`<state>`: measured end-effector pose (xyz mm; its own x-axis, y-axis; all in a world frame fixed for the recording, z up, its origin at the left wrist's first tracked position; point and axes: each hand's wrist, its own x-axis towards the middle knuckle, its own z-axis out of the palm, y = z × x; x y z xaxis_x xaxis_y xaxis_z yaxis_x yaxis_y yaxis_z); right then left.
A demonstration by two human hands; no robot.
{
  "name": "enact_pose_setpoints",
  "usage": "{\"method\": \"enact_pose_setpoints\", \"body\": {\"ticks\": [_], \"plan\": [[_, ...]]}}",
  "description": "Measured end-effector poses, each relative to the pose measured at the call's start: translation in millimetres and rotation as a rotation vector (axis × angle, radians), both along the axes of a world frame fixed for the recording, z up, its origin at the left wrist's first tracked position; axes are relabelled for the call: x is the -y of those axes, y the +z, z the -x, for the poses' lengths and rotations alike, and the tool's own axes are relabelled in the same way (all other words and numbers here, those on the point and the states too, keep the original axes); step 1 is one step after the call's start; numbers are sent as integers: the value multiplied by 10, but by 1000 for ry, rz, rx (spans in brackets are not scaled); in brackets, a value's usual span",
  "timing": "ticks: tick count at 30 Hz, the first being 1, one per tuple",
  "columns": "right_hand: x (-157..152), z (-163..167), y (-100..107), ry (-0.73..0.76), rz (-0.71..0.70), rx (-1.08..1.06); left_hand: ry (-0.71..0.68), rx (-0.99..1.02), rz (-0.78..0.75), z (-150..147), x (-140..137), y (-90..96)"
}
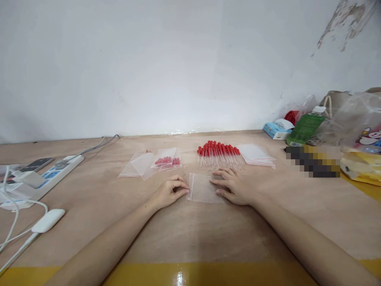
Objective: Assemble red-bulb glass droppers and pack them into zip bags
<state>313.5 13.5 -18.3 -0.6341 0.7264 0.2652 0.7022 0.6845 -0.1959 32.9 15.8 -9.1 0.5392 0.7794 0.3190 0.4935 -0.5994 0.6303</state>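
A clear zip-lock bag [204, 188] lies flat on the table in front of me, with its zip strip on the left side. My left hand [172, 192] pinches the bag's left edge by the zip between thumb and fingers. Spread across the right end of the bag, my right hand [233, 186] rests with its fingers apart. Just beyond stands a row of several glass droppers [218, 154] with red rubber bulbs, lying side by side. To their right is a stack of flat zip-lock bags [257, 155]. On the left, bags with red-bulbed droppers [166, 161] inside overlap other clear bags [132, 167].
A white power strip [44, 180] with cables, a phone [37, 164] and a white adapter [48, 221] occupy the left side. At the back right are a blue tissue pack [277, 129], a green bottle [305, 128] and plastic bags [354, 119]. A wall [178, 71] closes off the back.
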Motion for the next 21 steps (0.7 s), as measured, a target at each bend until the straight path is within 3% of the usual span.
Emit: {"method": "enact_pose_setpoints", "body": {"ticks": [8,15,21], "plan": [[11,11,26,33,35,8,-228,-46,-91,-50,20,11],[8,1,13,33,54,-2,-12,23,-154,-19,22,10],[11,-4,13,32,56,-8,-44,15,-147,45,-9,-31]]}}
